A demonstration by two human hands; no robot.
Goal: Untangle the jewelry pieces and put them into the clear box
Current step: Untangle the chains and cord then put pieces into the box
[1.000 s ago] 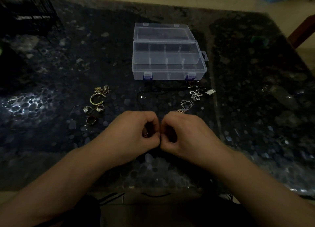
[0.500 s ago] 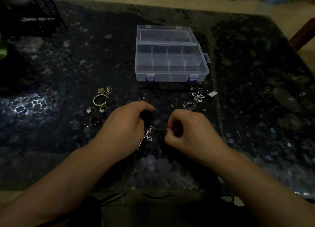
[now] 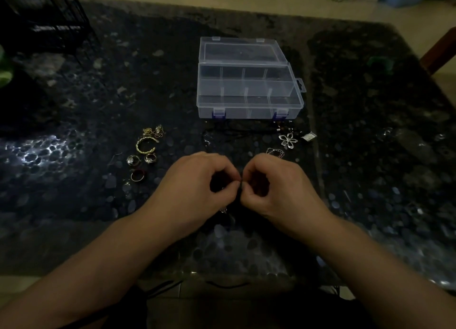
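Both hands back together after a brief pull apart: left hand (image 3: pixel 197 188) and right hand (image 3: pixel 276 188) pinching a small chain piece (image 3: pixel 223 209), mostly hidden between fingertips. Untangling apparently not finished; clear box (image 3: pixel 249 111) open and seemingly empty at the far side, rings (image 3: pixel 142 159) left, flower pendant (image 3: pixel 287 140) right.

Dark pebble-patterned table (image 3: pixel 370 156): open clear box (image 3: pixel 249 106), rings (image 3: pixel 140 164), gold bangle (image 3: pixel 145 146), flower pendant (image 3: pixel 288 140).

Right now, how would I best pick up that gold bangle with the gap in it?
Probably pinch the gold open bangle from above, on its closed curved band at the near-left. It lies flat on the table, so fingers can straddle the band there. The gap faces the far right, toward the gold chain.
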